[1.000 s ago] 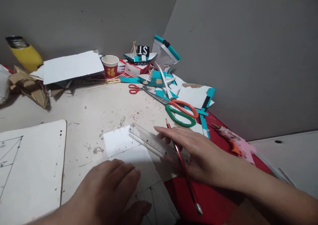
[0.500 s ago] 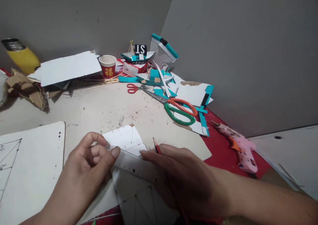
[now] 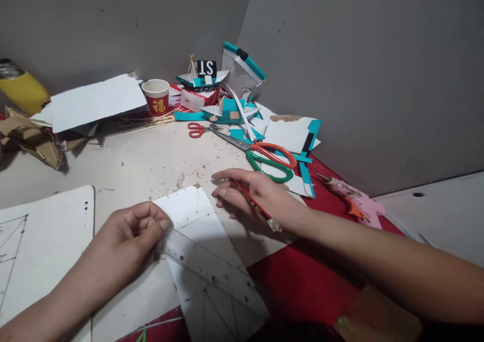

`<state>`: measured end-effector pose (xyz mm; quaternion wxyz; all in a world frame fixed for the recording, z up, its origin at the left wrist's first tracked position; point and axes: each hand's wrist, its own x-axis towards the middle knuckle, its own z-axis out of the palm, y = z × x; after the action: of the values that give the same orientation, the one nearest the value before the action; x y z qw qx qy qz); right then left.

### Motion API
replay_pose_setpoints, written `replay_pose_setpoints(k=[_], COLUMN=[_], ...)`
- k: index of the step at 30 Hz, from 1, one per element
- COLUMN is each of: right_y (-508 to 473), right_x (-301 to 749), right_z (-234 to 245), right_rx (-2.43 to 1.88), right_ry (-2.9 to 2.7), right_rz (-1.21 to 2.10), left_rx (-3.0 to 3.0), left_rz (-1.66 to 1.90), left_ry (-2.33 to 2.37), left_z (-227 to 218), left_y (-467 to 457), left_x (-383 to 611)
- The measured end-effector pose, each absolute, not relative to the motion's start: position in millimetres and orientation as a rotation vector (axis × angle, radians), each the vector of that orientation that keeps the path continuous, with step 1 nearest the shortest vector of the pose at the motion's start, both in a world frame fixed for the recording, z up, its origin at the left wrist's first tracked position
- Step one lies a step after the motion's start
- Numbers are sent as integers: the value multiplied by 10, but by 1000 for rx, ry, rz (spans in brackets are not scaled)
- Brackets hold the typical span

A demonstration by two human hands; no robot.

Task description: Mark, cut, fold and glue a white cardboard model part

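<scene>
My left hand (image 3: 134, 233) pinches the upper end of a clear ruler (image 3: 212, 269) between thumb and fingers. The ruler slants down to the right across a white sheet (image 3: 189, 206) marked with thin drawn lines. My right hand (image 3: 253, 196) is past the sheet's right edge, with a dark red pencil (image 3: 251, 201) resting in it. The pencil's blunt end points back towards me, and its tip is hidden by the fingers. To the left lies an open notebook page (image 3: 56, 231) with a drawn line figure and notes.
Beyond my right hand lie large scissors (image 3: 272, 160) with green and orange handles and small red scissors (image 3: 196, 129). Paper boats (image 3: 230, 111), a red paper cup (image 3: 156, 97), cardboard scraps (image 3: 32, 135) and a yellow bottle (image 3: 22, 87) line the back. A pink glue gun (image 3: 357, 203) lies at right.
My right hand has moved away from the ruler, up and to the right, turning the pencil in its grip. The ruler's lower part is now uncovered; my left hand still pinches its end.
</scene>
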<state>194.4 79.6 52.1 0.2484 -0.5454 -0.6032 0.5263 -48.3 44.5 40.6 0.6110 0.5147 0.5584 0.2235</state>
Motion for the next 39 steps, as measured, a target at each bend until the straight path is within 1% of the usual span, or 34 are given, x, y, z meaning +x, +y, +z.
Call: replay_pose_setpoints(k=[6,11,18,25,32,39], right_y=[821,820,870,898,925,931], right_x=[1813,1779,1821,1795,1787,1755], right_z=[533,512,309,223,174,148], right_rx=[-1478,-1441,-1252,-1222,-1221,-1194], right_ry=[-1441,-1363,-1440,-1374,-1262,-1209], right_rz=[1612,1624,1639,1694,1669,1607], left_rx=[1280,1291,1199,1132,1161,1064], left_rz=[443,445,509,533,649,815], left_ry=[1303,1326,1268,1243,1221,1175], left_z=[395,417,435,464,468,411], left_y=[493,480,487,501,534,599], left_x=[-504,-478,-462,-478,-602,-662])
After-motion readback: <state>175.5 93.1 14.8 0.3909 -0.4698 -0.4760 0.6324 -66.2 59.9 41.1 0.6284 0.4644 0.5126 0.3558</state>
